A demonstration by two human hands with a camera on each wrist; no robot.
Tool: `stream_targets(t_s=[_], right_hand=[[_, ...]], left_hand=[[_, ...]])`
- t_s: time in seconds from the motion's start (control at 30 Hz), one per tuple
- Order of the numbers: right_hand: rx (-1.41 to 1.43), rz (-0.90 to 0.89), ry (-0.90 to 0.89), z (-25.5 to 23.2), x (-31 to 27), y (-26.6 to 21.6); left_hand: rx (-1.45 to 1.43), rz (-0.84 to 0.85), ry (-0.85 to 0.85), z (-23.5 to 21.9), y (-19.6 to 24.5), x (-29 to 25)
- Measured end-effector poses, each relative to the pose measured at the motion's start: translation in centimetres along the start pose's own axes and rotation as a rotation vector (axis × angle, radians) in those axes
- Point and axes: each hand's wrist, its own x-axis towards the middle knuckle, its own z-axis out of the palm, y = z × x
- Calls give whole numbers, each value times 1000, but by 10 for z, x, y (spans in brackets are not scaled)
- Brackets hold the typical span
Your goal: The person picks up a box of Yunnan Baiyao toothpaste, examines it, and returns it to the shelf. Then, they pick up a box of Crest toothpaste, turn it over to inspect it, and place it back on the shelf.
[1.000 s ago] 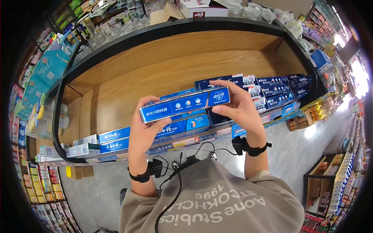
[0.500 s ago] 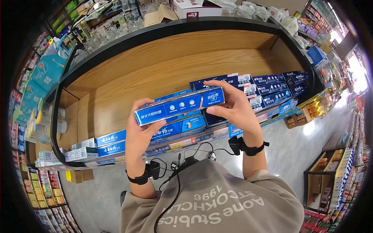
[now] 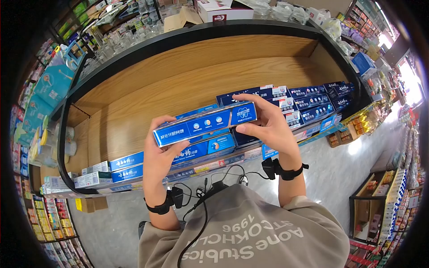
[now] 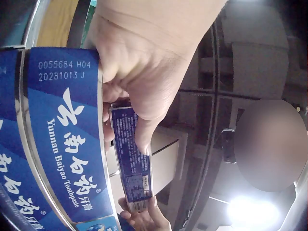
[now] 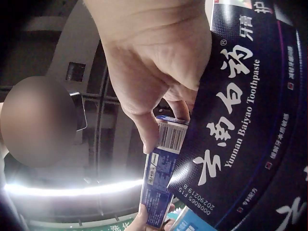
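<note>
A long blue toothpaste box (image 3: 203,126) is held level in front of the shelf, one end in each hand. My left hand (image 3: 156,161) grips its left end, thumb on the near side. At the other end, my right hand (image 3: 273,127) pinches the box between thumb and fingers. The left wrist view shows a text-covered side of the held box (image 4: 126,154); a barcode end (image 5: 171,138) appears in the right wrist view under the right fingers. Blue toothpaste boxes (image 3: 127,173) lie stacked behind and below, and navy toothpaste boxes (image 3: 313,102) fill the right side.
The wooden shelf (image 3: 147,85) has a black frame (image 3: 178,38) around it. White cartons (image 3: 93,178) lie at its left end. Glassware and an open cardboard box (image 3: 183,18) stand on top. A cable (image 3: 205,223) runs down over the person's shirt (image 3: 241,223).
The head view has shifted slightly, so the box and hands appear a little further left. Both hands keep their hold on the box, which stays nearly still.
</note>
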Motion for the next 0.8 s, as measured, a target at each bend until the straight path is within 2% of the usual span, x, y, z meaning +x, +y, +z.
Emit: stream_targets(t_s=[0.3,0.53,0.63,0.77,0.8], right_hand=[[-20,-53,7,0,0,2],[28,5,3,-2,0,1],[37,-8,15,-4,-1,3],[55,18,22,-6,1,7],[51,29,31,-6,1,7]], left_hand=[[8,-5,22,1,0,0],[-22,2,-11,-6,-6,0],[-47,-52,12,-11,-14,0],[-81,68,25,-16,-31,-2],[-51,52,45,-15,-29,-2]])
